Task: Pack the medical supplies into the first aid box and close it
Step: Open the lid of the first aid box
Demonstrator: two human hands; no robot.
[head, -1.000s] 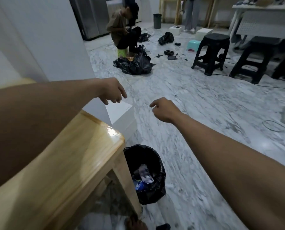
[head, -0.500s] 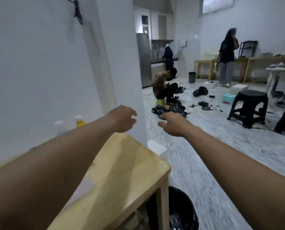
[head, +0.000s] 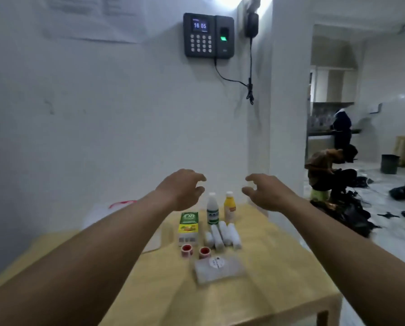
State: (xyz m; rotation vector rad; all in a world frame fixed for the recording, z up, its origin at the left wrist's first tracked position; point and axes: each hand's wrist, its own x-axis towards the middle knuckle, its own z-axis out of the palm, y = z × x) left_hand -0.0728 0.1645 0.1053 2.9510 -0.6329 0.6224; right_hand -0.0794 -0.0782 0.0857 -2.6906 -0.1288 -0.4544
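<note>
Writing that can be read is scarce: the green and yellow carton (head: 188, 228) standing on the wooden bench (head: 279, 267) shows large letters "OB" on its green top part, and the black keypad terminal (head: 208, 35) on the white wall reads "16 05" on its small screen, with a green light beside it and a cable (head: 234, 78) hanging below. Labels on the rest are too blurred to read. Just right of the carton stand a white bottle (head: 212, 208) with a green label and a yellow bottle (head: 229, 207) with a white cap, side by side. In front of them lie several white rolls (head: 223, 234) packed together, then two small red-cored tape rolls (head: 195, 251), and nearest the camera a flat clear packet (head: 218, 268) with a round white sticker. A translucent plastic box with a red strap (head: 119, 204) sits at the back left of the bench, mostly hidden behind the left forearm, so whether it is open is unclear. The left hand (head: 181, 188) and right hand (head: 263, 191) hover above the bottles, both empty, fingers loosely spread and curled, touching nothing. Through the doorway at right a person (head: 326, 168) crouches on the floor beside black bags (head: 352, 212).
</note>
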